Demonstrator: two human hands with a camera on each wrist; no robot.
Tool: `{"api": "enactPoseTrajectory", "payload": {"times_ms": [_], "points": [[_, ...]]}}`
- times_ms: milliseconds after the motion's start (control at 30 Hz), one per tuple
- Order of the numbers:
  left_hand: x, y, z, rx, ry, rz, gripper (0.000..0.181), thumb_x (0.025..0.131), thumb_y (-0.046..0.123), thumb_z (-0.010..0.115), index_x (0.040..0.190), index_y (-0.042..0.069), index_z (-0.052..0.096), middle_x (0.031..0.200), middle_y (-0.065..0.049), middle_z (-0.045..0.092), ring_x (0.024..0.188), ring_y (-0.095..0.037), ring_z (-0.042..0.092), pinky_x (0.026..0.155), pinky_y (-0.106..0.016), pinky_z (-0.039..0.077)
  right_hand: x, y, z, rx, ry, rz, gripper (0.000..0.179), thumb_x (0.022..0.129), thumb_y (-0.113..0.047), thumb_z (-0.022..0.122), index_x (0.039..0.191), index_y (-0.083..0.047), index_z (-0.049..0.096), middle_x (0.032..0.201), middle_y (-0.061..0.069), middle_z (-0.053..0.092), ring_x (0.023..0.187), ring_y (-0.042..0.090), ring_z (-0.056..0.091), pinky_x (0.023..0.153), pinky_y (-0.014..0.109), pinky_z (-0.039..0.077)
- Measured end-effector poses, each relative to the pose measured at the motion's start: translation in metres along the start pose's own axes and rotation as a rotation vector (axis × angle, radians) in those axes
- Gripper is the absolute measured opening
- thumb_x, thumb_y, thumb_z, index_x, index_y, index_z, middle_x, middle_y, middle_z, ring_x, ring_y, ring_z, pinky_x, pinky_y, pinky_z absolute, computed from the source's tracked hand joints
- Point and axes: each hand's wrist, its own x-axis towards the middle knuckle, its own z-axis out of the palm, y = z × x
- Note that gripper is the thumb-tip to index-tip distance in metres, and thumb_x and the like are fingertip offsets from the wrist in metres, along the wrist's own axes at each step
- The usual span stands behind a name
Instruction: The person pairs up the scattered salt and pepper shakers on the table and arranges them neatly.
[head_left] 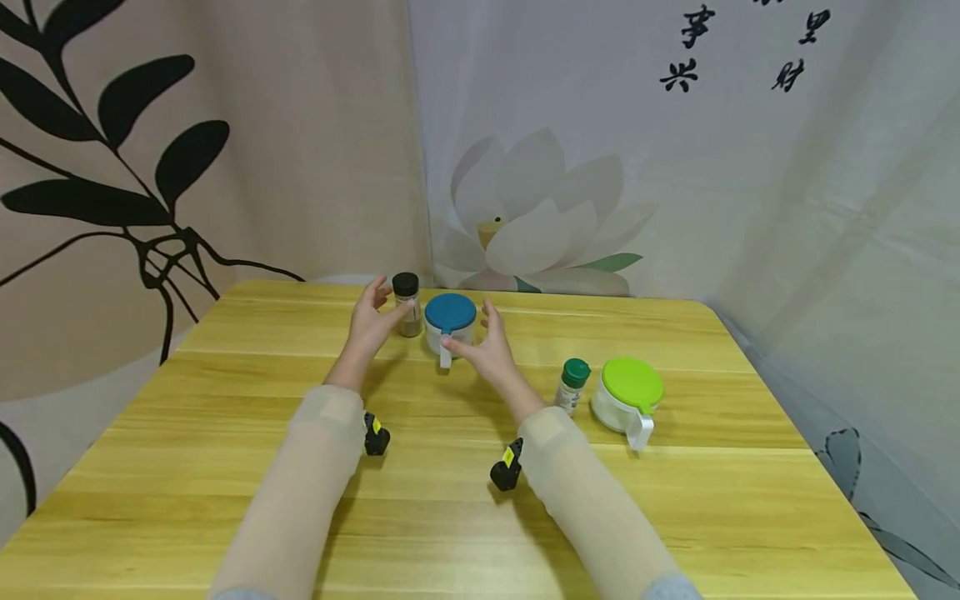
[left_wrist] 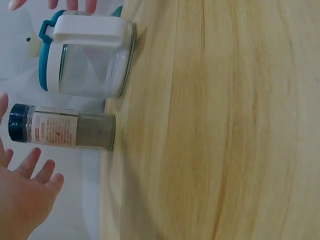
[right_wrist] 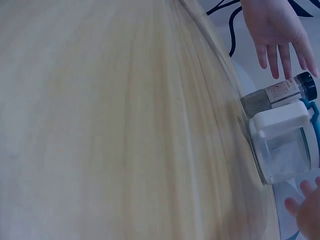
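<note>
A spice bottle (head_left: 406, 284) with a black cap and a printed label stands upright near the table's far edge. My left hand (head_left: 370, 327) is at its left with the fingers spread; in the left wrist view there is a gap between the fingers and the bottle. Just right of the bottle stands a clear jar (head_left: 450, 312) with a blue lid and a white handle facing me. My right hand (head_left: 491, 350) is at the jar's right side, fingers relaxed and thumb near the handle. Whether that thumb touches the handle, I cannot tell.
To the right stand a small green-capped bottle (head_left: 572, 385) and a jar (head_left: 632, 381) with a lime-green lid and white handle. My right forearm is close to the green-capped bottle. Behind the wooden table (head_left: 435, 500) hangs a printed curtain (head_left: 337, 150).
</note>
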Motion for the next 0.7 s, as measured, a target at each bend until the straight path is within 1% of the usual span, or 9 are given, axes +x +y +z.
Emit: {"api": "enactPoseTrajectory", "payload": {"times_ms": [233, 400, 533, 700], "points": [[0.001, -0.002, 0.003, -0.014, -0.002, -0.005, 0.08, 0.088, 0.028, 0.071, 0.152, 0.012, 0.026, 0.146, -0.017, 0.038, 0.134, -0.034, 0.033, 0.105, -0.045, 0.034, 0.003, 0.002, 0.002, -0.005, -0.023, 0.008, 0.104, 0.08, -0.033, 0.079, 0.154, -0.014, 0.009, 0.156, 0.011, 0.016, 0.137, 0.036, 0.024, 0.105, 0.053, 0.031], [0.003, -0.004, 0.005, -0.028, -0.001, -0.003, 0.08, 0.088, 0.028, 0.071, 0.152, 0.013, 0.025, 0.146, -0.018, 0.038, 0.134, -0.034, 0.033, 0.105, -0.045, 0.034, 0.007, 0.004, 0.003, -0.004, -0.028, 0.009, 0.105, 0.08, -0.032, 0.08, 0.154, -0.013, 0.009, 0.156, 0.012, 0.016, 0.138, 0.036, 0.024, 0.105, 0.053, 0.031], [0.005, -0.002, 0.007, -0.049, 0.003, 0.002, 0.079, 0.088, 0.027, 0.071, 0.152, 0.014, 0.026, 0.146, -0.019, 0.037, 0.134, -0.035, 0.033, 0.106, -0.047, 0.032, 0.011, 0.004, 0.003, -0.003, -0.034, 0.002, 0.105, 0.08, -0.03, 0.08, 0.154, -0.011, 0.009, 0.156, 0.013, 0.015, 0.138, 0.036, 0.023, 0.105, 0.053, 0.03], [0.007, -0.002, 0.009, -0.049, 0.013, -0.006, 0.079, 0.088, 0.028, 0.072, 0.152, 0.015, 0.027, 0.147, -0.018, 0.037, 0.133, -0.033, 0.035, 0.107, -0.047, 0.031, 0.016, 0.003, 0.002, -0.009, -0.051, 0.012, 0.105, 0.08, -0.03, 0.08, 0.154, -0.011, 0.009, 0.157, 0.012, 0.015, 0.138, 0.037, 0.023, 0.104, 0.053, 0.031]]}}
